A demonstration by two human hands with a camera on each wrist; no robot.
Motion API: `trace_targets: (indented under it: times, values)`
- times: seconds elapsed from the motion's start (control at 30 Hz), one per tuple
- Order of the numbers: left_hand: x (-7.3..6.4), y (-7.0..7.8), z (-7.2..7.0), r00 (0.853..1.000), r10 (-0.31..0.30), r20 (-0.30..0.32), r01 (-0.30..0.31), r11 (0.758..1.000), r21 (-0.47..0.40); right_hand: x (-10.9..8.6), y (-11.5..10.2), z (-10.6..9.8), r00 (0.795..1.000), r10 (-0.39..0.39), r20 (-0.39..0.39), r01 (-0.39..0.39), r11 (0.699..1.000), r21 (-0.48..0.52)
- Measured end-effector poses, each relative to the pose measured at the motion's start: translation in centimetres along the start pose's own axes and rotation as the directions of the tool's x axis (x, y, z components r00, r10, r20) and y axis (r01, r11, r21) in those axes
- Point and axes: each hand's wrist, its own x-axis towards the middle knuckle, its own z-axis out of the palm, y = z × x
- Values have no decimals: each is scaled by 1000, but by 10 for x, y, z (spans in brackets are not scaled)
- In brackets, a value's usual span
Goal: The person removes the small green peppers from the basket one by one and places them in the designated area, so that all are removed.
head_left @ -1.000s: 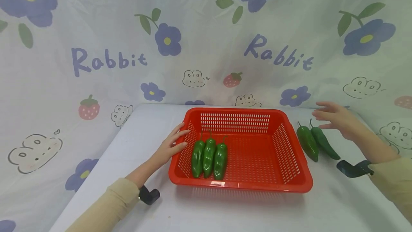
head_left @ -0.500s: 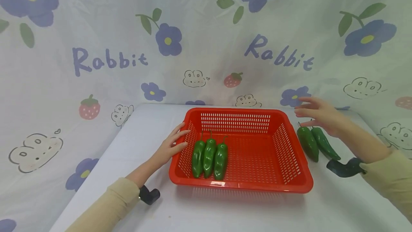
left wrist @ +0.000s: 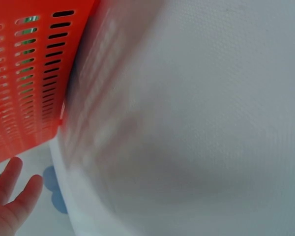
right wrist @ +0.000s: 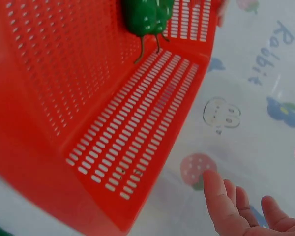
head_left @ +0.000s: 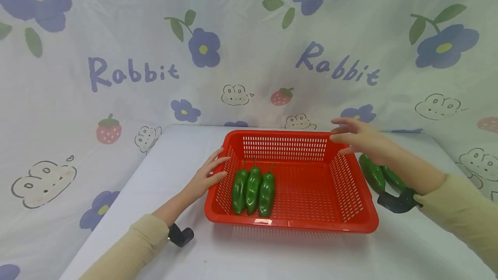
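Note:
A red perforated plastic basket [head_left: 311, 224] stands on the table. Three glossy green peppers, a left one [head_left: 239, 192], a middle one [head_left: 253, 190] and a right one [head_left: 266, 195], lie side by side in its left part, stems pointing away. My left hand [head_left: 202, 180] rests on the basket's left rim with extended fingers. Above the back right corner hovers my right hand [head_left: 363, 140], fingers spread and nothing held. In the right wrist view this hand [right wrist: 241, 211] shows beside the basket wall. Two more green peppers, one nearer [head_left: 372, 173] and one farther [head_left: 393, 179], lie right of the basket, partly behind the right forearm.
The white table [head_left: 272, 258] extends around the basket. A whitish curtain [head_left: 249, 46] printed with flowers, rabbits and strawberries hangs behind and at the sides. A black wrist camera [head_left: 180, 236] sits under the left wrist, another [head_left: 397, 202] under the right.
My right hand has moved left, from above the two loose peppers to over the basket's back right corner. The left hand, basket and peppers have stayed put.

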Motion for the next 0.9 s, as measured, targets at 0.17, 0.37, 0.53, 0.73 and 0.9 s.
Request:
trace_targets:
  times: [0.17,0.37,0.53,0.73,0.9]
  values:
    - [-4,20,0,1000,4,12,-3,999,-39,7,-7,14,1000,10,27,-11,1000,26]
    - [-1,5,0,1000,0,5,0,1000,-7,17,-9,29,998,29,53,-30,999,21]
    - [1,-5,0,1000,6,0,-6,1000,-11,24,-8,41,996,40,84,-42,999,18]
    - [-1,1,-1,1000,2,4,-1,1000,-22,32,-5,54,992,32,119,-39,998,58]
    - [-3,14,0,1000,-11,9,12,1000,-27,38,-1,63,990,44,132,-54,996,70]
